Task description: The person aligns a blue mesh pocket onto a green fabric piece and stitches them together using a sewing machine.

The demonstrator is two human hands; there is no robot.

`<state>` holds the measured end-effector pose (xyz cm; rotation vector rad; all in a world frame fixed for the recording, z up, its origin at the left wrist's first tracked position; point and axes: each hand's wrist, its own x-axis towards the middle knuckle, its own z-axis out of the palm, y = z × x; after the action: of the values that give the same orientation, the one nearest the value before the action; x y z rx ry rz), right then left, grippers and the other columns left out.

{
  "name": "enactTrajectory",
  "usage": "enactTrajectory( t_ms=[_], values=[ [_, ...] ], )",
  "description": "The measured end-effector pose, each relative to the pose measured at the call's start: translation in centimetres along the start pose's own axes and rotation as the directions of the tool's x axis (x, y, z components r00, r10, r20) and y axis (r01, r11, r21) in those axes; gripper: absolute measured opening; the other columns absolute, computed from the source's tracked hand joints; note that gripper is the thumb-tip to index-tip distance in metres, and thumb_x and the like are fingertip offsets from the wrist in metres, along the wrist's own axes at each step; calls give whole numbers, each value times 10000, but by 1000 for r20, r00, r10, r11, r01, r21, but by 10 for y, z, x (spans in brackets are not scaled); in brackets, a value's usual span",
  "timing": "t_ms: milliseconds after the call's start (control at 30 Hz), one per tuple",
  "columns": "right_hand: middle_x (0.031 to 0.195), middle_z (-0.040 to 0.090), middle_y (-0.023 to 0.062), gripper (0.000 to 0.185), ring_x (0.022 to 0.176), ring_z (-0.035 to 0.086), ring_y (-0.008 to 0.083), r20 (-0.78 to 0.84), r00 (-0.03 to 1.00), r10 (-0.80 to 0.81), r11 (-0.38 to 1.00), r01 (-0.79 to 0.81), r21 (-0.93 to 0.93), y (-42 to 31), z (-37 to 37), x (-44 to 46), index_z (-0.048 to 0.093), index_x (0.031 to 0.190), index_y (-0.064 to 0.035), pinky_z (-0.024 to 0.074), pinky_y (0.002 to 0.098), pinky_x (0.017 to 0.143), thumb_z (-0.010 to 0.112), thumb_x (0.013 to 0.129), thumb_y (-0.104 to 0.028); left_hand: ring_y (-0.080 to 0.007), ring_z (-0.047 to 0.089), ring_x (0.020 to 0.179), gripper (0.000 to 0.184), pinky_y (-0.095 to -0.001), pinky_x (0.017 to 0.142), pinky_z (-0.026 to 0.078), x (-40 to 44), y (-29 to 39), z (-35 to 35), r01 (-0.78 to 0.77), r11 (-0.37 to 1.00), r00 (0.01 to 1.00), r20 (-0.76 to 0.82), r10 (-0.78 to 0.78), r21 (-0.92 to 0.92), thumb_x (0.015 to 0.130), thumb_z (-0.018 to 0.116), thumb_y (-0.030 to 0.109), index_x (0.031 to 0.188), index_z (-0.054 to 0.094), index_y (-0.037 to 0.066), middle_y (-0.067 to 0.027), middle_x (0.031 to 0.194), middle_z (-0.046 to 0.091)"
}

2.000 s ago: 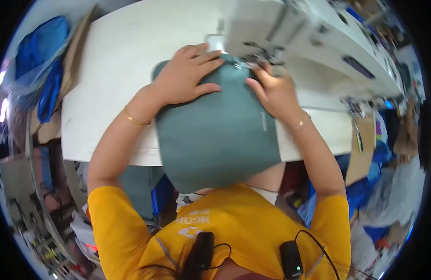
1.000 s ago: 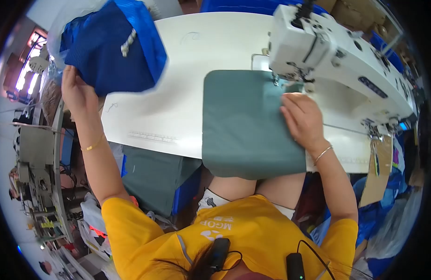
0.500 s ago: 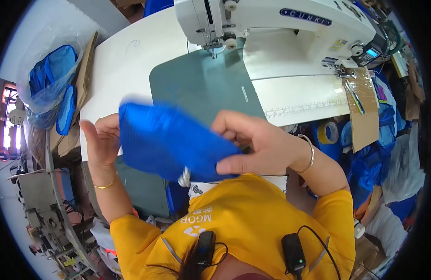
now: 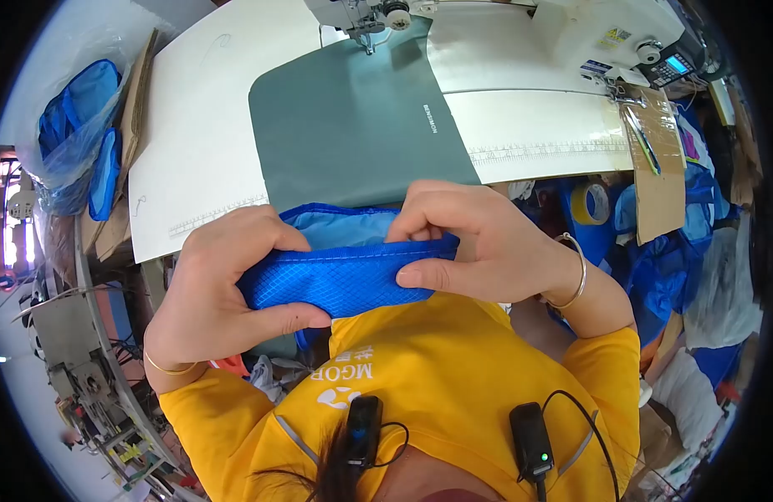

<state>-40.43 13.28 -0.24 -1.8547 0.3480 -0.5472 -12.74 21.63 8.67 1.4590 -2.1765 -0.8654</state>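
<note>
Between my hands is a blue fabric pouch (image 4: 353,274) with a fine grid pattern, its stitched mouth facing up and showing a lighter blue lining. My left hand (image 4: 227,280) grips its left end, the thumb along the front and the fingers over the rim. At the right end, my right hand (image 4: 470,243) pinches the rim, with fingertips inside the mouth and the thumb on the front. The pouch is held close to my body, just before the table edge. Beyond it a grey-green sheet (image 4: 345,125) lies under the needle of a sewing machine (image 4: 370,42).
A white worktable (image 4: 194,125) with a printed ruler strip spreads ahead. At left hangs a clear plastic bag (image 4: 56,180) with blue fabric items. On the right are a cardboard piece (image 4: 658,197) holding a pen-like tool, a tape roll (image 4: 589,204) and heaped blue fabric.
My left hand, beside the pouch before, has closed on its left end. The pouch has turned, and its mouth now faces up. The view has tilted lower, away from the sewing machine.
</note>
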Motion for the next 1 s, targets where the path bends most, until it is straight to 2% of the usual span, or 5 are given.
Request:
enactTrajectory(
  t_ms=[333,400,600,900,1000],
  values=[
    [996,657,73,321,854,632,192,-114,988,106,977,-82,197,-8,11,-10,747,1178,-44,503,309,760,833,872,-82,-180,610,766,349,-294,696,463,-13,4,13,172,961,981,-56,-188,-219,767,939,132,981,683,33,-67,885,680],
    [938,638,85,401,843,634,222,-210,972,-105,992,117,46,-2,21,-9,730,1254,-84,513,316,736,829,867,-102,-180,621,764,350,-286,692,466,-12,4,23,70,967,953,-270,-137,-243,771,929,99,1022,697,25,-67,912,698],
    [903,652,53,412,739,603,148,-276,953,-122,991,134,27,-9,19,-7,806,1192,-73,434,261,623,908,800,-149,-186,568,679,389,-316,602,413,-10,5,15,-103,988,972,-222,76,-113,728,942,98,1066,760,28,-54,792,640],
    [801,601,69,281,704,589,224,-250,936,-248,963,211,-167,-6,17,-7,776,1052,-71,466,314,605,884,807,-154,-193,480,619,261,-345,566,340,0,13,13,-133,988,982,-127,143,84,706,905,103,946,816,52,-33,680,545],
    [892,646,36,327,723,569,164,-263,946,-188,981,167,-99,-4,13,-8,791,1123,-65,429,289,624,886,829,-170,-182,466,639,229,-333,580,326,-2,11,14,-101,994,970,-219,109,50,699,890,107,909,820,48,-29,677,547]
  ],
)
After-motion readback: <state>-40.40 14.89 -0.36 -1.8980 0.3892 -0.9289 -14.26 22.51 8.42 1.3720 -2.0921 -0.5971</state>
